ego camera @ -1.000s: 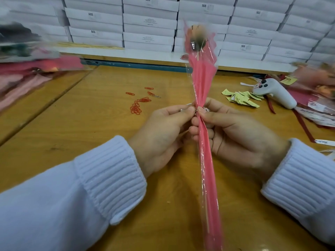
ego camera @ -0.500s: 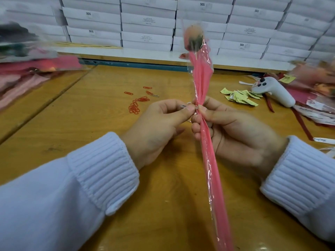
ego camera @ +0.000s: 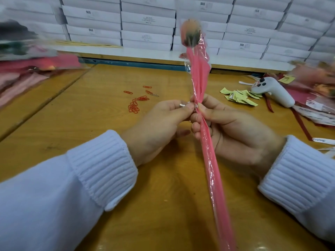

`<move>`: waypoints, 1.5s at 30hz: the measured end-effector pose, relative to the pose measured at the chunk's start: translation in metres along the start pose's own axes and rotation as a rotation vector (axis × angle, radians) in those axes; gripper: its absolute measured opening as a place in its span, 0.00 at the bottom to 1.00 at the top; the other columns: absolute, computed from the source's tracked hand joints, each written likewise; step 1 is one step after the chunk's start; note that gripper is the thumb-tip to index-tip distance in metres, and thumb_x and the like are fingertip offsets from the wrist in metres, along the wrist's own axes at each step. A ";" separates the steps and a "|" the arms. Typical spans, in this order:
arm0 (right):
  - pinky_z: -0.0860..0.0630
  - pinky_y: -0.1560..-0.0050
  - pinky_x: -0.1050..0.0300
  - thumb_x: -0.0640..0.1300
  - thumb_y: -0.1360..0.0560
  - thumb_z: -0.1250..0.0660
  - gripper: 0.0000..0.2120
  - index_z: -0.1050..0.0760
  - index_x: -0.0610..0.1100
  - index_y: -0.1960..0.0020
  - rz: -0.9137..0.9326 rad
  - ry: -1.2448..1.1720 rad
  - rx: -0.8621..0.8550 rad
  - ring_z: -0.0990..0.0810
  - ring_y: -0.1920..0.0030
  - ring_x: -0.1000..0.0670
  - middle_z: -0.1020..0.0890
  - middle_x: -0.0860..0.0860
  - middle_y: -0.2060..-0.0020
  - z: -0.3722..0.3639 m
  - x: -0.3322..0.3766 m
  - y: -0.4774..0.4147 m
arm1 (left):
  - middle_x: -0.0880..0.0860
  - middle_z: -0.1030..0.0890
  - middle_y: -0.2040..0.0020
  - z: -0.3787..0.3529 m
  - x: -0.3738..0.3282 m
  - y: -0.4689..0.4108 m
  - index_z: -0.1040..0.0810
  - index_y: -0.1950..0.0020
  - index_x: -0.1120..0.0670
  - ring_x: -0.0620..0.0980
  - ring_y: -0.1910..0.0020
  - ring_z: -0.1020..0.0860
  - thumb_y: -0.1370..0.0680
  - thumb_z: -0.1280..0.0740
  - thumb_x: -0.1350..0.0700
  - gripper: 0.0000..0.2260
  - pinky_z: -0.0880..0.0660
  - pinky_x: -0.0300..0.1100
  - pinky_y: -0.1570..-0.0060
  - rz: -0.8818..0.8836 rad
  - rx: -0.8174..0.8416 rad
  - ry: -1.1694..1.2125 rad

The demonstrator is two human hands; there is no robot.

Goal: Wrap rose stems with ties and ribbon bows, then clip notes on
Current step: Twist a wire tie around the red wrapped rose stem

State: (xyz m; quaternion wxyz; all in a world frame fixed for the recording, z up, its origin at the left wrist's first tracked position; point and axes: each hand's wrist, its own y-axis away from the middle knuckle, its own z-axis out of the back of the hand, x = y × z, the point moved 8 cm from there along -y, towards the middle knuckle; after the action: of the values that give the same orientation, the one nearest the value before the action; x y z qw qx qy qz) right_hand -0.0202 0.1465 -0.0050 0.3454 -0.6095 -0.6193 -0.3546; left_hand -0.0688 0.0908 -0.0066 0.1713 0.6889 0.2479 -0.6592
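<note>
A single rose in a pink and clear plastic sleeve [ego camera: 199, 73] stands upright over the wooden table [ego camera: 90, 124], its blurred bloom [ego camera: 190, 33] at the top. My right hand [ego camera: 235, 134] grips the wrapped stem at mid height, thumb on the gathered sleeve. My left hand [ego camera: 159, 127] pinches a thin silvery tie [ego camera: 183, 105] right against the stem, thumb and forefinger meeting my right thumb. The lower stem [ego camera: 217, 196] runs down toward me between my white sleeves.
Red paper clips [ego camera: 135, 105] lie scattered left of my hands. Yellow-green note slips [ego camera: 239, 96] and a white glue gun [ego camera: 273, 91] sit to the right, beside wrapped roses and dark red ribbon [ego camera: 301, 124]. Pink wrapping is piled at the far left. White boxes [ego camera: 145, 24] are stacked behind.
Both hands stay at the same spot on the stem, with small finger shifts at the tie. The rose tilts slightly and its bloom has drifted a little to the left.
</note>
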 end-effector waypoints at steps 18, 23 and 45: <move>0.22 0.71 0.63 0.38 0.28 0.40 0.09 0.25 0.45 0.50 0.036 0.039 -0.002 0.19 0.72 0.54 0.21 0.49 0.72 0.004 0.006 -0.001 | 0.52 0.21 0.57 0.018 0.004 -0.001 0.25 0.47 0.54 0.49 0.56 0.20 0.20 0.37 0.57 0.05 0.22 0.51 0.47 0.053 -0.222 0.107; 0.23 0.72 0.64 0.38 0.29 0.40 0.09 0.27 0.45 0.51 0.046 -0.014 -0.043 0.20 0.73 0.56 0.22 0.51 0.73 0.006 0.008 0.000 | 0.49 0.23 0.55 0.017 -0.057 0.020 0.24 0.52 0.52 0.45 0.54 0.25 0.26 0.32 0.65 0.09 0.29 0.35 0.52 -0.680 -0.338 -0.879; 0.19 0.69 0.58 0.32 0.27 0.39 0.11 0.25 0.40 0.46 -0.043 -0.296 0.125 0.17 0.70 0.50 0.21 0.45 0.69 -0.012 0.001 0.004 | 0.55 0.23 0.60 -0.009 -0.067 0.033 0.20 0.56 0.62 0.51 0.57 0.27 0.23 0.36 0.64 0.05 0.32 0.41 0.54 -0.992 -0.253 -1.119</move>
State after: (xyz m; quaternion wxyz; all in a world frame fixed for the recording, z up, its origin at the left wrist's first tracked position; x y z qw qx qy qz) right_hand -0.0161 0.1370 0.0019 0.2799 -0.6191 -0.6972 -0.2288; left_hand -0.0430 0.0608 0.0575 0.0325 0.0344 0.4784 -0.8769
